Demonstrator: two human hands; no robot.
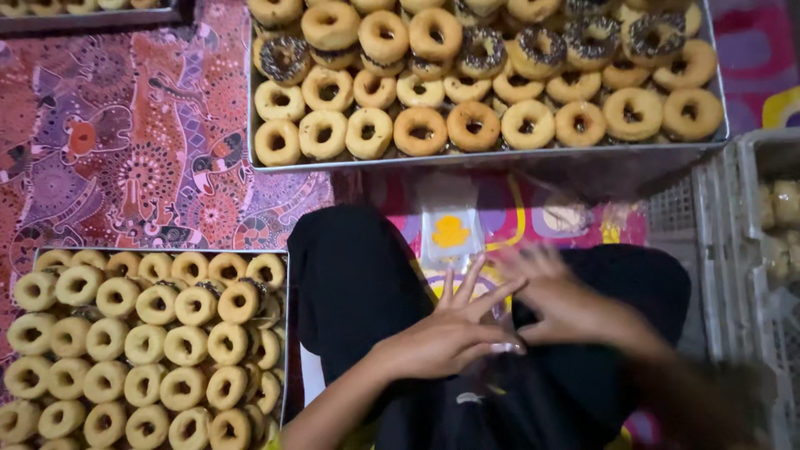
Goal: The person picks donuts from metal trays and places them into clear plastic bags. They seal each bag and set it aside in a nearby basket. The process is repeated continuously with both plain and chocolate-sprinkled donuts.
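Oddly, right hand [557,292] blurs beside left hand [450,333].

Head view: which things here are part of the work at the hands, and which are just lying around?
In hand:
left hand, fingers spread
right hand, blurred
clear plastic bags ahead of them

Lying about:
big tray of doughnuts
near tray of doughnuts
white crate
patterned cloth

One small clear plastic bag [450,229] lies on the colourful mat [133,142], just under the near edge of the big metal tray [492,158]. It is rectangular, with a yellow-orange picture in its middle.
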